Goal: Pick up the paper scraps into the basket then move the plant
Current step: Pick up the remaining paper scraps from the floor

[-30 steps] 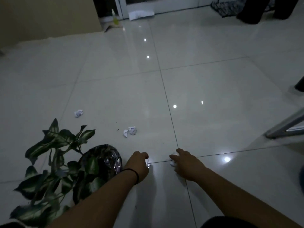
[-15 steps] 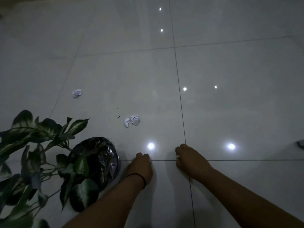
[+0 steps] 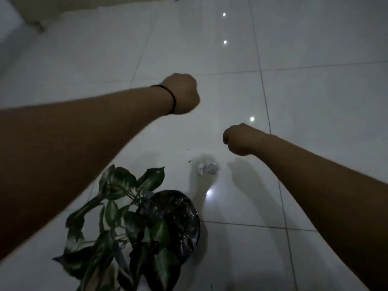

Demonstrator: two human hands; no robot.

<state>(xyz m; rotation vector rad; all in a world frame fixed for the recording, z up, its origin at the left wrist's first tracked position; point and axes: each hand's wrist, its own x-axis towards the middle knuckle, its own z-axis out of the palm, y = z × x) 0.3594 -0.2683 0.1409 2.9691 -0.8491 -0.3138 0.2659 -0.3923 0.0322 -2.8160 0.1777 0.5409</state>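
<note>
My left hand (image 3: 182,94), with a black band on its wrist, is a closed fist held out above the floor. Lower and to the right, my right hand (image 3: 239,139) is also a fist. No paper shows out of either fist. Two crumpled white paper scraps (image 3: 207,168) lie together on the tile, just below and left of my right hand. A leafy green plant (image 3: 126,208) is at the bottom centre. Its stems meet a dark round container (image 3: 178,215) covered in shiny black plastic; I cannot tell whether this is its pot or the basket.
Glossy white floor tiles (image 3: 315,122) with thin seams and bright light reflections fill the view. A beige wall base (image 3: 42,9) runs along the top left. A small dark speck (image 3: 189,161) lies beside the scraps.
Both hands closed on small white scraps at the tile seam beside the container, then rose as fists and moved forward. The view tilted down; the far left scrap is out of sight.
</note>
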